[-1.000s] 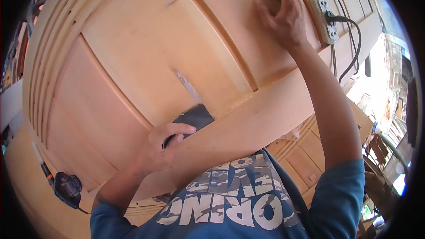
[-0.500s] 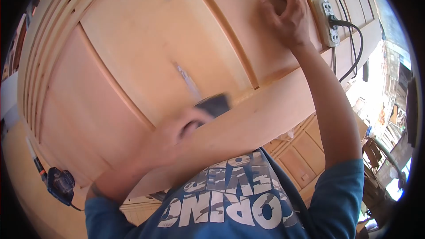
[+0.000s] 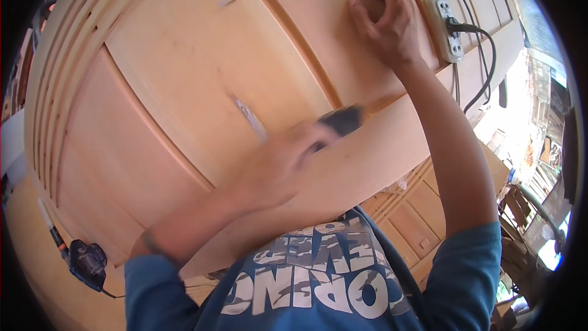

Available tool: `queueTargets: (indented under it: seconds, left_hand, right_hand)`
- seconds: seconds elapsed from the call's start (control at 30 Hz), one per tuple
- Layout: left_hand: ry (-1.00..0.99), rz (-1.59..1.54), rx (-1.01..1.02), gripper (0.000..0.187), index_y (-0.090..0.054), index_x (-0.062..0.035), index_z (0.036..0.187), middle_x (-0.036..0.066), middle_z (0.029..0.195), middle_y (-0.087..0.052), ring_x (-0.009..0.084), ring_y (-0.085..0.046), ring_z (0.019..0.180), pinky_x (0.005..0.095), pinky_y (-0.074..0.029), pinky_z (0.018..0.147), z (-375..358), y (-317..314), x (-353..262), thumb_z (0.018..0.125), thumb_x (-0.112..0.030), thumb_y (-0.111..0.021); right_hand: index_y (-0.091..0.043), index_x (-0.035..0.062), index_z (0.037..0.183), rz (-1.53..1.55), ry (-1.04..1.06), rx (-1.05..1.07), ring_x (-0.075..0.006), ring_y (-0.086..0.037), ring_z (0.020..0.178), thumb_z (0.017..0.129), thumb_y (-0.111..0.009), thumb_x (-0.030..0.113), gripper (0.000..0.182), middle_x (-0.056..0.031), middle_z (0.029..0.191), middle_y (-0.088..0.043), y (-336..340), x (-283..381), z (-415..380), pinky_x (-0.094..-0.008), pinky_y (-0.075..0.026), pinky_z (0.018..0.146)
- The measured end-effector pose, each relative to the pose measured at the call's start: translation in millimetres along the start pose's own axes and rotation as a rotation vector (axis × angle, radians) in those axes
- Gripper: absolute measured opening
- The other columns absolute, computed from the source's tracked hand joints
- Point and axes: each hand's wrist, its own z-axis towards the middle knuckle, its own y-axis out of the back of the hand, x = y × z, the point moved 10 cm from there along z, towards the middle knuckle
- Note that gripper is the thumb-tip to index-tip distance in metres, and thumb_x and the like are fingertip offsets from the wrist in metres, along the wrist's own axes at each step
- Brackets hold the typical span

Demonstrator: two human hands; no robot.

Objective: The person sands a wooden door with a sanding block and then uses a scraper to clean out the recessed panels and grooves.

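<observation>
My left hand (image 3: 294, 150), blurred by motion, grips a dark sanding block (image 3: 343, 121) at the near edge of a pale wooden panelled door (image 3: 196, 61). The block lies along the door's bottom rail (image 3: 361, 153). Beyond my left hand, a whitish filler patch (image 3: 250, 116) marks the middle panel. My right hand (image 3: 392, 21) rests on the panel at the upper right with its fingers curved and thumb apart. Only shadow shows between thumb and fingers.
A white power strip (image 3: 444, 27) with a black plug and cable lies right of my right hand. A dark blue power tool (image 3: 87, 263) with a hose sits at the lower left. More panelled wood (image 3: 410, 227) shows below the door, and scrap wood is piled at far right.
My left hand has slid the sanding block to the right and slightly away along the door's near edge. My right hand stays on the panel; the whole view has shifted slightly.
</observation>
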Motion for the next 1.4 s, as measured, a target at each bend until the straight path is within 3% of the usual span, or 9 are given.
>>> queueTargets:
  seconds: [0.1,0.17,0.3,0.4,0.47,0.67,0.87,1.2,1.4]
  left_hand:
    - [0.193,-0.039,0.141,0.025,-0.056,-0.0036,0.11,0.016,0.103,-0.062,0.025,-0.063,0.097,0.0346,-0.048,0.087,41,-21,-5,0.088,0.005,-0.049]
    - [-0.018,0.011,-0.01,0.03,-0.055,-0.004,0.112,0.016,0.102,-0.061,0.0313,-0.062,0.093,0.0369,-0.048,0.085,21,-12,-7,0.087,0.008,-0.046]
    - [0.222,0.019,0.041,0.028,-0.056,-0.0043,0.114,0.014,0.105,-0.062,0.0273,-0.062,0.098,0.0388,-0.047,0.088,-66,26,11,0.09,0.007,-0.046]
    - [0.215,0.049,0.169,0.03,-0.054,-0.0043,0.115,0.015,0.109,-0.061,0.0259,-0.061,0.1,0.0372,-0.046,0.088,-45,8,15,0.088,0.008,-0.047]
    - [-0.114,0.015,0.053,0.034,-0.053,-0.0043,0.119,0.014,0.106,-0.06,0.0225,-0.061,0.091,0.0358,-0.047,0.08,16,-12,-9,0.087,0.008,-0.047]
    - [0.147,-0.122,0.168,0.036,-0.052,-0.0054,0.127,0.011,0.116,-0.058,0.0213,-0.057,0.107,0.0323,-0.042,0.096,39,-26,-2,0.092,0.002,-0.045]
    - [0.067,-0.139,0.065,0.041,-0.051,-0.0061,0.132,0.01,0.124,-0.056,0.0188,-0.053,0.116,0.0308,-0.039,0.102,40,-20,-2,0.092,0.0,-0.048]
    - [0.038,-0.22,0.049,0.045,-0.057,-0.0046,0.128,0.012,0.126,-0.059,0.0219,-0.054,0.119,0.0327,-0.038,0.105,43,-20,-7,0.085,0.006,-0.047]
    - [0.101,-0.072,-0.031,0.037,-0.06,-0.0025,0.117,0.016,0.115,-0.063,0.0262,-0.06,0.111,0.0364,-0.044,0.099,2,5,-1,0.084,0.006,-0.045]
  right_hand:
    - [-0.059,0.0007,0.102,0.003,0.026,-0.018,-0.0297,-0.06,0.101,0.081,-0.069,0.016,0.027,-0.0126,0.111,-0.057,3,-1,-4,-0.0386,-0.049,0.09]
    - [-0.058,0.001,0.102,0.017,0.032,-0.029,-0.0298,-0.06,0.1,0.081,-0.069,0.016,0.027,-0.0125,0.11,-0.058,2,0,0,-0.0388,-0.049,0.09]
    - [-0.058,0.0007,0.101,0.029,-0.012,-0.016,-0.0296,-0.06,0.1,0.081,-0.069,0.015,0.027,-0.0122,0.108,-0.058,3,1,-1,-0.0384,-0.048,0.091]
    - [-0.055,-0.001,0.098,0.073,0.048,-0.037,-0.0335,-0.058,0.093,0.078,-0.064,0.008,0.023,-0.0172,0.103,-0.055,13,10,7,-0.0402,-0.048,0.083]
    - [-0.055,-0.0009,0.098,0.091,0.051,-0.044,-0.0333,-0.058,0.093,0.078,-0.064,0.008,0.024,-0.0173,0.102,-0.055,13,11,6,-0.0401,-0.048,0.083]
    - [-0.059,0.0012,0.099,0.066,0.018,-0.065,-0.0299,-0.059,0.096,0.077,-0.069,0.015,0.027,-0.0124,0.104,-0.059,7,2,-1,-0.0386,-0.048,0.087]
    - [-0.06,0.0006,0.1,0.013,0.035,-0.071,-0.0309,-0.059,0.095,0.077,-0.071,0.018,0.031,-0.0123,0.103,-0.059,7,-1,-1,-0.0398,-0.047,0.087]
    - [-0.061,0.0005,0.098,0.053,-0.064,-0.041,-0.0317,-0.055,0.106,0.076,-0.071,0.024,0.034,-0.0124,0.109,-0.058,-2,-16,-4,-0.04,-0.046,0.093]
    - [-0.06,-0.0003,0.099,0.034,-0.01,-0.036,-0.028,-0.061,0.101,0.08,-0.07,0.015,0.026,-0.012,0.111,-0.058,1,0,-2,-0.037,-0.05,0.091]
